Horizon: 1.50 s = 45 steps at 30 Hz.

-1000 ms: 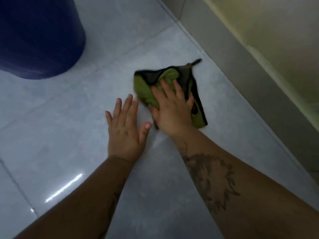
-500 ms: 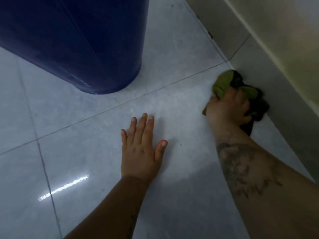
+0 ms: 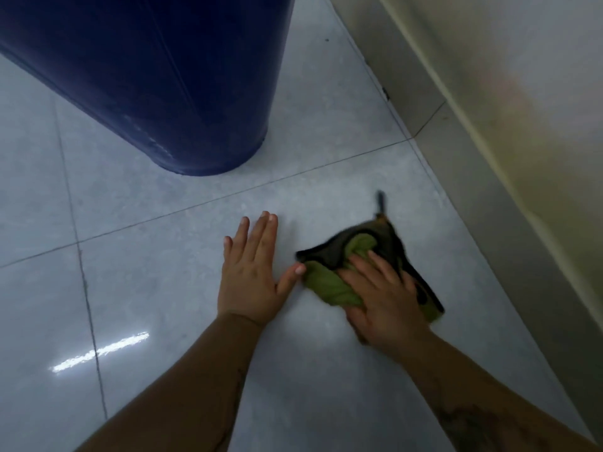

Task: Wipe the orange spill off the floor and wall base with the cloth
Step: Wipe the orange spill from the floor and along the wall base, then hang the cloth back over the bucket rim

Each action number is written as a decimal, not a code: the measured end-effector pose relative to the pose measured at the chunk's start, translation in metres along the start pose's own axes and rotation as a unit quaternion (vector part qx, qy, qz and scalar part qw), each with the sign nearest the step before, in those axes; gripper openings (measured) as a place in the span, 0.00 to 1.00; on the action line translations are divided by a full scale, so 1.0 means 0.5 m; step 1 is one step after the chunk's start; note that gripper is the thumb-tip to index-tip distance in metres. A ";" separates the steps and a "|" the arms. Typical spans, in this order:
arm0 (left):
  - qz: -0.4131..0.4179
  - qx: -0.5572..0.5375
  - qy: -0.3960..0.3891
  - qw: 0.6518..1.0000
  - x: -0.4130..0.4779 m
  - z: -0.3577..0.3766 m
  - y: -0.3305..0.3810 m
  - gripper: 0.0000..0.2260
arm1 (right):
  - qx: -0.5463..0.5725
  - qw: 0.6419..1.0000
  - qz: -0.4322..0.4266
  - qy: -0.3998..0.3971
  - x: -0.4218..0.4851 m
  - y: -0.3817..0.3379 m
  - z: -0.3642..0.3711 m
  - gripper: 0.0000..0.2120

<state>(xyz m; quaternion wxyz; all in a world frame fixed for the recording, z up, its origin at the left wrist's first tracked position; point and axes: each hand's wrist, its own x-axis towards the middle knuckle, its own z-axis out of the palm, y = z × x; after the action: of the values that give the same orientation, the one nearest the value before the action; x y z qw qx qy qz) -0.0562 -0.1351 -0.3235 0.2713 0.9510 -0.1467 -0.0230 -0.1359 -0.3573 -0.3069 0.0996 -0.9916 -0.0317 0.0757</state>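
Forearms enter from the bottom edge, the left one from about 7 o'clock and the right one from about 5 o'clock, the right bearing a dark tattoo near the frame corner. Ahead of them, the left hand (image 3: 251, 275) lies flat on the floor (image 3: 156, 353), palm down, fingers straight and close together, thumb spread toward 3 o'clock; it grips nothing. Its thumb tip sits just beside the near-left edge of the cloth (image 3: 329, 288), and whether the two touch cannot be told. The right hand (image 3: 381, 300) presses down on top of that cloth with fingers spread and pointing toward 11 o'clock, pinning it to the tile rather than bunching it in a fist. The cloth is green with dark brown or black edging, crumpled, slightly blurred, with a thin dark loop sticking out toward 12 o'clock. It lies on the pale grey glossy tile, near the wall base (image 3: 509, 223) at 3 o'clock but apart from it. Farther off, at 11 o'clock, a large dark blue barrel (image 3: 156, 76) stands on the floor. No orange mark is clear on the tile.
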 end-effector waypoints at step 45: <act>0.010 -0.017 -0.268 0.963 -0.038 -0.667 0.166 0.11 | 0.334 0.930 -0.032 -0.152 0.013 -0.235 -0.587 0.06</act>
<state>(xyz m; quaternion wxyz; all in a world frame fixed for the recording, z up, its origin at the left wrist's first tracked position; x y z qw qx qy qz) -0.0551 -0.0270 0.0034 0.2381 0.9039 -0.2235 -0.2763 -0.0890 -0.2982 0.0003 0.4215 -0.8762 -0.0514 0.2280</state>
